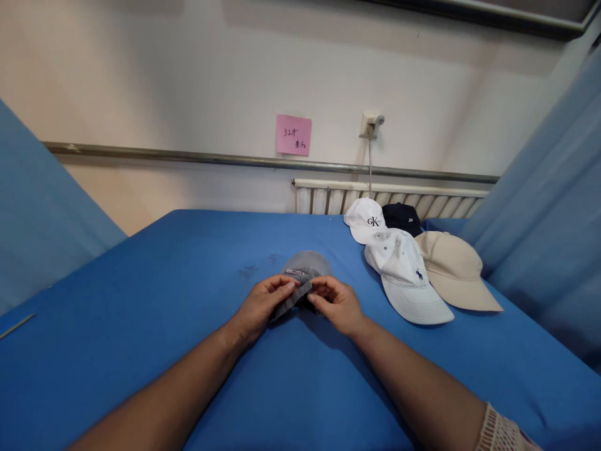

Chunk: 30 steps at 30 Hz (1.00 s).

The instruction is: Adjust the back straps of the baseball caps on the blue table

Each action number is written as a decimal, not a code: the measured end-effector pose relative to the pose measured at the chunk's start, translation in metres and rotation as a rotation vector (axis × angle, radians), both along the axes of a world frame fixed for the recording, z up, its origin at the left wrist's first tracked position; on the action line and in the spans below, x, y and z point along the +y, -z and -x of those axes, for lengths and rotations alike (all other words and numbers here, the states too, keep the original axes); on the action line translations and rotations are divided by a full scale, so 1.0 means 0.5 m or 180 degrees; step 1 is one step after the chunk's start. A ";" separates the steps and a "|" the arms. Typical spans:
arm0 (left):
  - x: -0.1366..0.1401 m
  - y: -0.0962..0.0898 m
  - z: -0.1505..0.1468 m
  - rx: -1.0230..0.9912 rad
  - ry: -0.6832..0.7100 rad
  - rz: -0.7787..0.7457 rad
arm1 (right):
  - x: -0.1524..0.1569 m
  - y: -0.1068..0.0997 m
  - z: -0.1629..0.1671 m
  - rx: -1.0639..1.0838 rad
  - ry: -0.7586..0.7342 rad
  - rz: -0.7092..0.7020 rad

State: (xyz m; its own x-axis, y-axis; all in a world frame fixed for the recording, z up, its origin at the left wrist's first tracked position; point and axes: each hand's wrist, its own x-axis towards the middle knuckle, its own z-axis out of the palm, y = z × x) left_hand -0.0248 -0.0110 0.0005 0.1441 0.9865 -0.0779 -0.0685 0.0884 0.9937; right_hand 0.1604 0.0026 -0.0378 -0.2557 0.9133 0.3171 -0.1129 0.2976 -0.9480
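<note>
A grey baseball cap [310, 261] is at the middle of the blue-covered table [188, 263], with a small label on it and a strap toward me. My left hand [263, 304] pinches the strap's left part between thumb and fingers. From the other side, my right hand [340, 307] grips the strap close to the left fingertips. The underside of the cap is partly hidden behind both hands.
At the right lie a white cap with CK letters [364, 219], a dark navy cap [401, 216], a white cap with a horse logo [408, 269] and a beige cap [453, 266]. A thin stick [17, 326] lies at the left edge. Behind are a radiator [319, 197] and a wall rail [211, 156]; blue curtains [539, 219] flank the table.
</note>
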 end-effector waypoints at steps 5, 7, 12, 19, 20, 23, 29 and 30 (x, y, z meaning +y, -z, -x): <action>-0.002 -0.007 0.000 0.0068 0.0039 -0.0092 | -0.007 -0.011 -0.004 -0.0274 0.0232 -0.0433; -0.004 -0.012 0.003 0.0077 0.0149 -0.0167 | -0.009 -0.014 -0.006 -0.0319 0.0240 -0.0525; -0.015 -0.025 0.020 0.0632 0.0762 -0.0421 | -0.004 -0.016 -0.009 -0.0325 0.0396 -0.0453; -0.050 -0.023 -0.007 0.2402 0.1886 -0.1726 | 0.004 -0.006 -0.009 -0.0212 0.0387 -0.0178; -0.054 -0.021 -0.014 0.2491 0.1938 -0.1854 | 0.004 -0.006 -0.009 -0.0215 0.0390 -0.0192; -0.063 -0.019 -0.027 0.2577 0.2036 -0.2007 | 0.001 -0.009 -0.008 -0.0226 0.0406 -0.0204; -0.048 -0.028 -0.017 0.1688 0.1502 -0.1369 | -0.001 -0.010 -0.006 -0.0158 0.0414 -0.0193; -0.042 -0.027 -0.013 0.1394 0.1253 -0.1099 | -0.002 -0.009 -0.005 -0.0167 0.0424 -0.0211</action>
